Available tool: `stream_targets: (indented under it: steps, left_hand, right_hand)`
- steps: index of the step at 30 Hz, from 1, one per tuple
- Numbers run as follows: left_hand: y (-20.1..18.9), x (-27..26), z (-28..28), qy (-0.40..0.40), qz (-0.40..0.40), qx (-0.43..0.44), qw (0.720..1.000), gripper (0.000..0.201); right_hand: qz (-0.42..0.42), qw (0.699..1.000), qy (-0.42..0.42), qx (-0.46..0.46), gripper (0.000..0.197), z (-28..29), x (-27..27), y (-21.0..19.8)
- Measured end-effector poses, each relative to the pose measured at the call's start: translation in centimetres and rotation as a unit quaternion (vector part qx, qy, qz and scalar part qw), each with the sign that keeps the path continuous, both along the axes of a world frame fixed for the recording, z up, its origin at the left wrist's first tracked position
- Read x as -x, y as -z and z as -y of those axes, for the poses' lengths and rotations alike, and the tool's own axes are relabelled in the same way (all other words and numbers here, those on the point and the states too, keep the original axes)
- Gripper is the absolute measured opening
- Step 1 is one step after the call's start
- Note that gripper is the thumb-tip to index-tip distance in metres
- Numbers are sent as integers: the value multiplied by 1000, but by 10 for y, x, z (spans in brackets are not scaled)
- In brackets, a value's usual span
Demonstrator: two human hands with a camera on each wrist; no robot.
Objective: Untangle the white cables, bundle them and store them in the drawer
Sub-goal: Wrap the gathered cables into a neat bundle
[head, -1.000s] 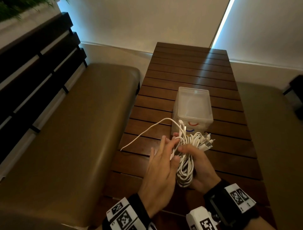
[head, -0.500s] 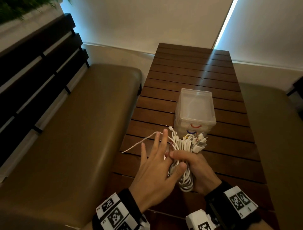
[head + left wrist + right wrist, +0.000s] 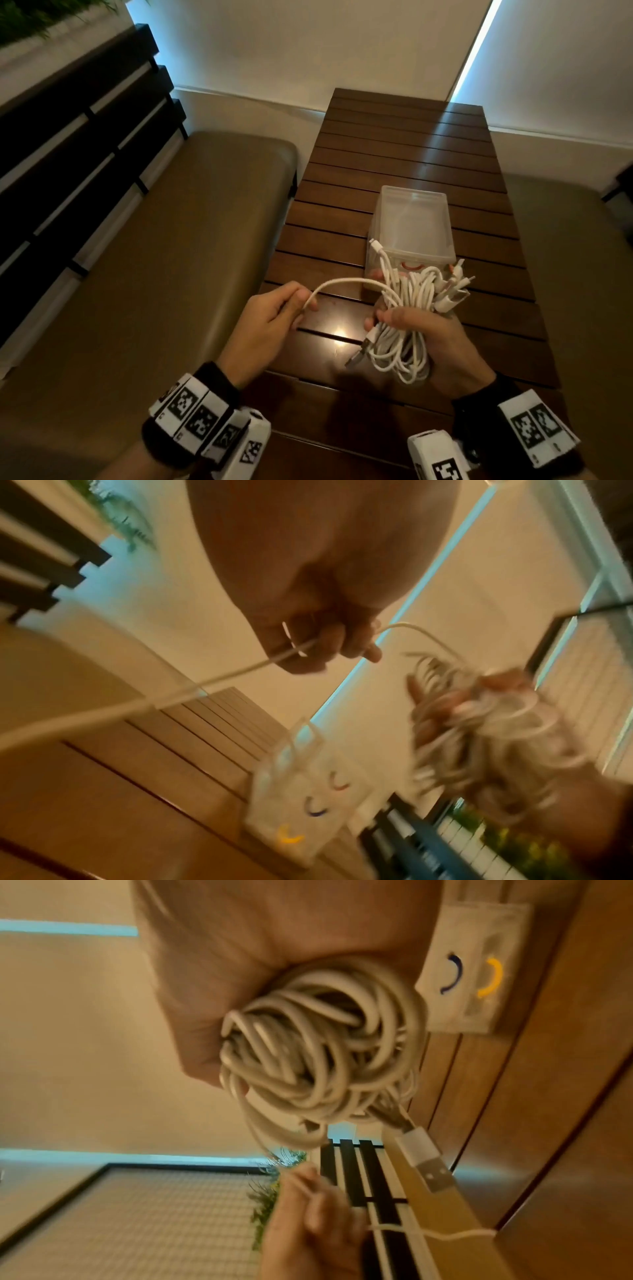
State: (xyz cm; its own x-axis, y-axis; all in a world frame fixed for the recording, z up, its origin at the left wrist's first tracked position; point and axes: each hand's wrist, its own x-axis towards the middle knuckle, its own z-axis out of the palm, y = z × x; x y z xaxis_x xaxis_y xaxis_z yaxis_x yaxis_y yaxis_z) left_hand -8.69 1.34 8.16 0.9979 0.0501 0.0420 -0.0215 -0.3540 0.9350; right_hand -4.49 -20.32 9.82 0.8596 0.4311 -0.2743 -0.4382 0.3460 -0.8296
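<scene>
The right hand (image 3: 442,339) grips the bunch of white cables (image 3: 407,329), the left hand (image 3: 270,318) pinches one loose cable (image 3: 346,282), near the clear drawer box (image 3: 411,229) on the surface (image 3: 394,144).

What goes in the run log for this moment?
phase: untangling | left hand: pinches one loose strand | right hand: grips cable bundle | drawer unit: on table, shut

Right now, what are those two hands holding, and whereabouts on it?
The right hand grips the bundle of white cables around its middle. The left hand pinches one loose strand pulled out sideways from it.
</scene>
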Motion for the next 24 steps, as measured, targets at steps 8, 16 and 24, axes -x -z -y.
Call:
stream_targets:
  steps: [8, 16, 24]
  left_hand:
    - [-13, 12, 45, -70, 66, 34, 995, 26]
    - [-17, 23, 34, 54, -31, -262, 963, 57]
    - [-1, 18, 16, 2, -75, -73, 994, 104]
  right_hand:
    - [93, 995, -10, 20, 28, -32, 12, -9]
    - [9, 999, -39, 7, 46, -50, 13, -2]
    - [-104, 990, -79, -48, 26, -51, 14, -9]
